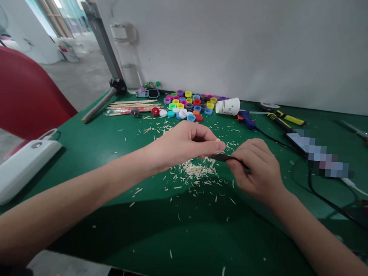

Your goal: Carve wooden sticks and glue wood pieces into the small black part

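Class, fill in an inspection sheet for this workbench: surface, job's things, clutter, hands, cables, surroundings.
Surface: green table, strewn with wood shavings.
Job's things: dark slim tool above the shavings pile.
Clutter: coloured bottle caps, tipped paper cup, wooden sticks, hammer, blue glue gun, phone.
Hands: left hand pinched shut by the tool's tip, contents hidden; right hand grips the tool.
Cables: black cable loops at the right.
Surroundings: red chair left, white wall behind.

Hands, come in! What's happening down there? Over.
Left hand pinched shut on small pale piece. Right hand shut on dark tool, tip at the piece. Shavings pile underneath on green table; nothing blocking.
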Action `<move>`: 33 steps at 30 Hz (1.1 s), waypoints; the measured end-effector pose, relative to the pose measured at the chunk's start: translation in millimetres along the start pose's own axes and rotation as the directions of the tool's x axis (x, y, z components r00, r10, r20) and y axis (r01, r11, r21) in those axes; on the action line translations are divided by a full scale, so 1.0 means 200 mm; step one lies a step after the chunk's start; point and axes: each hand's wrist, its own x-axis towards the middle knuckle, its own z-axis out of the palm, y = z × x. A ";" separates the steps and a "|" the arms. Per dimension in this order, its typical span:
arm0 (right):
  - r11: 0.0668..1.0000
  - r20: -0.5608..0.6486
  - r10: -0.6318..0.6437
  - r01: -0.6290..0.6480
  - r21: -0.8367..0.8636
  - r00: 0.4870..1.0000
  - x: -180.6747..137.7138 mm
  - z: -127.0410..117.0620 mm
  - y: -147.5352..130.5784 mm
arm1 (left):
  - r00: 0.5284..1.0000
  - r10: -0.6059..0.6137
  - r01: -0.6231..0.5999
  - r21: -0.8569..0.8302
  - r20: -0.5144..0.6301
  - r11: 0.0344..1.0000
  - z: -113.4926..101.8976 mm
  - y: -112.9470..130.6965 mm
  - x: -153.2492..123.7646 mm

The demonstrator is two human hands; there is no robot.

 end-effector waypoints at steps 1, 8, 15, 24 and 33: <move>1.000 0.002 -0.007 0.007 0.006 1.000 0.00 0.00 0.00 | 1.000 -0.001 0.001 0.001 0.002 1.000 0.00 0.00 0.00; 0.999 0.020 -0.044 0.043 0.028 0.999 -0.02 -0.01 0.00 | 1.000 -0.023 0.023 0.026 0.000 0.999 0.03 0.01 -0.01; 0.998 0.040 -0.056 0.054 0.043 0.998 -0.02 -0.02 -0.01 | 1.000 0.016 -0.016 0.021 -0.023 1.000 0.04 0.00 -0.02; 0.995 0.060 -0.076 0.071 0.075 0.995 -0.02 -0.03 -0.01 | 0.999 0.054 -0.054 -0.016 -0.009 0.998 0.06 0.00 -0.04; 0.999 -0.152 0.017 -0.012 0.030 0.988 -0.05 -0.03 0.01 | 0.994 0.082 -0.087 -0.076 -0.075 0.993 0.05 -0.02 -0.03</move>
